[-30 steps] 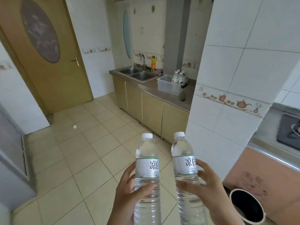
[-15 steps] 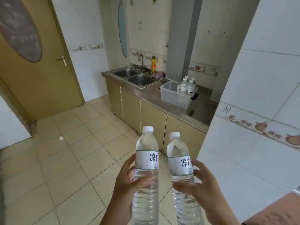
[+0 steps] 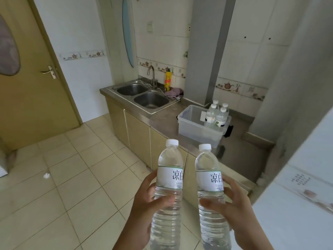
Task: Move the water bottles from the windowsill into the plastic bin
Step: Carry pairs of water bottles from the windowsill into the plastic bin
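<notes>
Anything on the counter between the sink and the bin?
Head view: no, only bare steel counter lies between the sink and the bin.

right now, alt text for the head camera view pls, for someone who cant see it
Two bare hands, the left hand and right hand, each hold an upright capped water bottle, the left bottle and right bottle, above a tiled kitchen floor. Ahead, a clear plastic bin on the steel counter beside a double sink already holds four bottles.
</notes>
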`<state>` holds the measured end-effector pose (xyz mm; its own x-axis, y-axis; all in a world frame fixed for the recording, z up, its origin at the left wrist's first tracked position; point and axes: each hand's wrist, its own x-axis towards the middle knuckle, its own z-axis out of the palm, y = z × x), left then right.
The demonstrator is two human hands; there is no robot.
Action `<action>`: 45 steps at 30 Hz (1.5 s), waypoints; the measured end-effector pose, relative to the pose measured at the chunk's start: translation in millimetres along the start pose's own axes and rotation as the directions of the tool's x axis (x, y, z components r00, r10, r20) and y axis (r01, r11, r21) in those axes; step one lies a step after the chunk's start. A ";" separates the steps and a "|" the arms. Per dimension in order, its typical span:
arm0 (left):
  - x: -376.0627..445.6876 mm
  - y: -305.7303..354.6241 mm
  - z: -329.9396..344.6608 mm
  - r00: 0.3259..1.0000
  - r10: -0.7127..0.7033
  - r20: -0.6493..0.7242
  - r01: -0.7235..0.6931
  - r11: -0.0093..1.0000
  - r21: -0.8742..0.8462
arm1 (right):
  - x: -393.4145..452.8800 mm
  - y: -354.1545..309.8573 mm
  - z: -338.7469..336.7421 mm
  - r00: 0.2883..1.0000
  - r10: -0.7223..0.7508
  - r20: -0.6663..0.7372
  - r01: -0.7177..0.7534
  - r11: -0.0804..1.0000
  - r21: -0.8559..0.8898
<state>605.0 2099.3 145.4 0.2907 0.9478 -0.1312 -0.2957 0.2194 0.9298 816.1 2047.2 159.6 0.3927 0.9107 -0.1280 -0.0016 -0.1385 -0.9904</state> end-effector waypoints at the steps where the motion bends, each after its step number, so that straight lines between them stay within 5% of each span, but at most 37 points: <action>1: 22.3 1.3 4.0 1.000 0.002 0.001 -0.002 1.000 0.003 | 23.0 -2.8 0.4 1.000 0.003 -0.005 -0.003 1.000 -0.003; 14: 282.9 25.8 85.5 0.990 -0.016 0.139 0.012 1.000 0.028 | 244.4 -41.7 -17.7 0.981 -0.076 -0.181 0.070 0.997 -0.037; 20: 405.7 28.9 135.5 0.953 -0.027 0.303 0.024 1.000 0.013 | 330.3 -57.0 -23.0 0.916 -0.156 -0.369 0.146 0.988 -0.053; 27: 528.1 19.9 172.0 0.927 -0.021 0.375 -0.052 0.982 0.184 | 422.9 -56.5 -29.1 0.814 -0.214 -0.540 0.157 0.976 -0.150; 34: 590.7 -4.9 176.6 0.862 -0.013 0.507 -0.196 0.914 0.357 | 466.7 -31.2 -34.5 0.741 -0.233 -0.630 0.127 0.970 -0.208; 45: 608.0 -56.3 146.7 0.812 0.064 0.581 -0.310 0.889 0.336 | 477.5 7.7 -29.5 0.724 -0.210 -0.657 0.029 0.961 -0.275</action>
<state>931.8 2629.2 63.8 0.7456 0.6487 0.1525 -0.0470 -0.1771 0.9831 1030.7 2469.5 92.4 0.8890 0.4326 0.1501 0.2630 -0.2142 -0.9407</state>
